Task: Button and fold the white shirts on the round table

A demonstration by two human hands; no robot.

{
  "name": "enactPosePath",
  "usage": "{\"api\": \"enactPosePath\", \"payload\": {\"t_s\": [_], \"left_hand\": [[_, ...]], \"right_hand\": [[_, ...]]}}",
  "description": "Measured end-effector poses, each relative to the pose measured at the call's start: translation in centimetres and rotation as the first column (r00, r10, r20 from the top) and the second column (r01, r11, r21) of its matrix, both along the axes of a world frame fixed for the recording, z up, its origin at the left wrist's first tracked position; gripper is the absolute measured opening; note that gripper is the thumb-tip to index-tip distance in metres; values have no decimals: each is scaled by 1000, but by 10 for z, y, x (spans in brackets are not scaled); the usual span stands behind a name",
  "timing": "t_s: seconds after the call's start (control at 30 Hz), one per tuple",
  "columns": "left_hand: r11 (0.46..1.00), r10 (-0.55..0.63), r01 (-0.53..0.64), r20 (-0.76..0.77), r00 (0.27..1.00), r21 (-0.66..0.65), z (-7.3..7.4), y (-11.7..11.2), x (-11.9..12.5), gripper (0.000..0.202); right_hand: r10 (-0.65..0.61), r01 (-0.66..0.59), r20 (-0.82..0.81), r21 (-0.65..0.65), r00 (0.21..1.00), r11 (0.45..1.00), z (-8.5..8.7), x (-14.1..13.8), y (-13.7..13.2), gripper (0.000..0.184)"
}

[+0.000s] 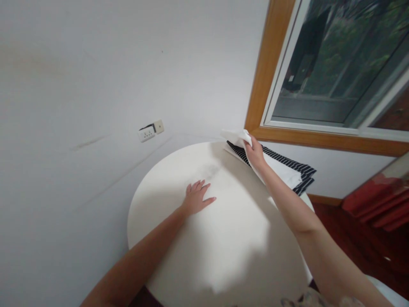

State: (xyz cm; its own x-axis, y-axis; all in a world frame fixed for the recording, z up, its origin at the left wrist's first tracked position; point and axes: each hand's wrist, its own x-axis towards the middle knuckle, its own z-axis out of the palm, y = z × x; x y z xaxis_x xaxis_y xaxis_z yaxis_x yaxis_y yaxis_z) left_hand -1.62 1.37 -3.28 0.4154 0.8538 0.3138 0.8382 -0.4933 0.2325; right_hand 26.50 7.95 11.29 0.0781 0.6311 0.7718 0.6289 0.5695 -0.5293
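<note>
My left hand point(197, 197) lies flat on the round white table point(223, 238), fingers stretched out and holding nothing. My right hand point(254, 152) reaches to the table's far right edge and is closed on the corner of a white cloth point(237, 137), lifting it. The white cloth rests on a folded pile of white cloth point(284, 171), which lies on a dark cloth with thin white stripes point(303, 172).
A white wall point(96, 85) stands behind the table, with a power socket point(150, 131) on it. A wood-framed window point(335, 72) is at the upper right. Something red point(377, 200) lies on the dark red floor at the right.
</note>
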Motion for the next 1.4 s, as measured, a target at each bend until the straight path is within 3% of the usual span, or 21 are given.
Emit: {"api": "enactPosePath", "payload": {"t_s": [0.1,0.17,0.23,0.3,0.33,0.37,0.43,0.5,0.57,0.63,0.73,0.87,0.97,1.03,1.07,1.13,1.2,1.27,1.33,1.37,1.4], "left_hand": [[997,73,-74,357,931,-9,1,22,-8,44],[983,163,-175,648,744,-47,6,39,-21,41],[954,254,-270,824,506,-128,14,52,-38,41],[920,301,-348,893,335,-180,23,60,-57,39],[906,295,-389,907,302,-165,27,61,-65,38],[894,277,-430,912,303,-128,32,61,-72,35],[894,235,-447,885,402,-35,40,58,-79,31],[942,182,-335,786,591,34,46,50,-77,30],[993,39,-98,598,801,65,50,40,-69,30],[983,-179,178,373,910,38,51,29,-58,30],[909,-386,406,183,904,-90,49,15,-45,31],[894,-289,320,143,947,-313,52,6,-39,31],[833,-260,322,196,946,-450,62,2,-41,32],[754,-303,392,251,919,-527,71,-2,-45,34],[684,-328,434,284,901,-586,76,-4,-48,36],[473,-363,495,350,863,-729,85,-8,-56,40],[243,-384,511,401,831,-825,92,-13,-63,38],[86,-401,511,440,803,-855,97,-17,-67,36],[33,-399,526,471,786,-850,99,-20,-64,41],[61,-384,543,482,787,-838,99,-20,-60,44],[136,-366,563,486,793,-815,99,-20,-55,47]], "right_hand": [[182,-180,34,-47,983,983,-4,-21,-38,37],[409,-385,122,-177,905,906,-11,-35,-72,36],[674,-588,176,-365,718,722,-21,-47,-108,37],[872,-691,145,-555,468,463,-31,-57,-142,37],[938,-704,120,-631,325,325,-37,-62,-157,37],[971,-695,109,-681,214,229,-42,-66,-169,39],[986,-661,140,-733,86,162,-50,-72,-188,43],[980,-643,184,-742,76,189,-55,-74,-199,49],[978,-632,178,-747,109,207,-54,-73,-204,50],[984,-624,134,-761,119,179,-49,-69,-206,47],[991,-612,82,-780,108,131,-42,-64,-209,41],[986,-546,83,-824,142,148,-40,-59,-211,36],[988,-489,62,-863,143,125,-38,-51,-209,32],[984,-473,31,-874,175,111,-34,-42,-204,31],[977,-471,16,-874,212,116,-31,-37,-200,31],[944,-484,11,-857,329,179,-27,-25,-192,31],[862,-460,73,-821,501,337,-25,-16,-183,30],[736,-337,202,-790,646,513,-29,-10,-175,31],[632,-136,339,-803,697,580,-36,-8,-169,47],[610,-40,388,-822,691,568,-40,-8,-168,61],[605,38,420,-841,676,540,-44,-9,-167,74]]}}
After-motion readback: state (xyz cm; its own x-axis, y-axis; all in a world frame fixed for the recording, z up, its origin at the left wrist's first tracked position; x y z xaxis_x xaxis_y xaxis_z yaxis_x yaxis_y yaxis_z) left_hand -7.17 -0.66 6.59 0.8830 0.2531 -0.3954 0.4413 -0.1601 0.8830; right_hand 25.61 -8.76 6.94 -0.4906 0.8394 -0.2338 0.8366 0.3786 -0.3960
